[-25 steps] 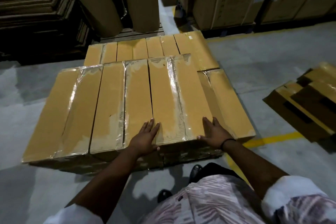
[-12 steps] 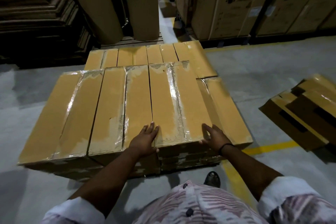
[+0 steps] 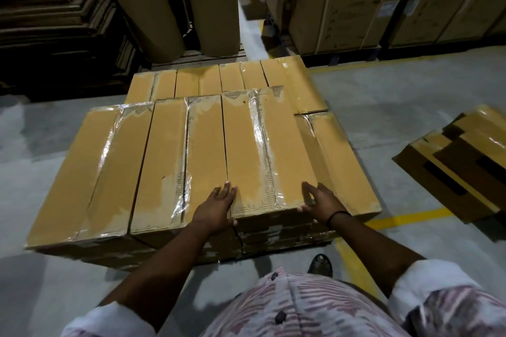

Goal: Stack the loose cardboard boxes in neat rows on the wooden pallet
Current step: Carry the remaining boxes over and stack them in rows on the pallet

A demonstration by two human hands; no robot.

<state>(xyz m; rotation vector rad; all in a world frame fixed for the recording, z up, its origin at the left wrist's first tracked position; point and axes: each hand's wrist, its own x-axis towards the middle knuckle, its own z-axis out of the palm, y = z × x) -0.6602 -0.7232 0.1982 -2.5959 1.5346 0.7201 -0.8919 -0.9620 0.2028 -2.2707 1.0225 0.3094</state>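
Where long taped cardboard boxes [image 3: 115, 161] lie in rows filling the middle of the frame, both grips touch the near end of the top-layer box [image 3: 273, 150] at centre right. The left grip [image 3: 216, 206] lies flat, fingers straight, on the seam at its left edge. The right grip [image 3: 321, 202] cups its near right corner, fingers spread and loosely straight along the side. The stack sits on a grey concrete floor [image 3: 383, 90] crossed by a yellow line [image 3: 405, 219]. Washing-machine cartons [image 3: 356, 8] stand upper right, brown paper rolls [image 3: 153, 3] top centre, loose boxes [image 3: 460, 167] at the right edge.
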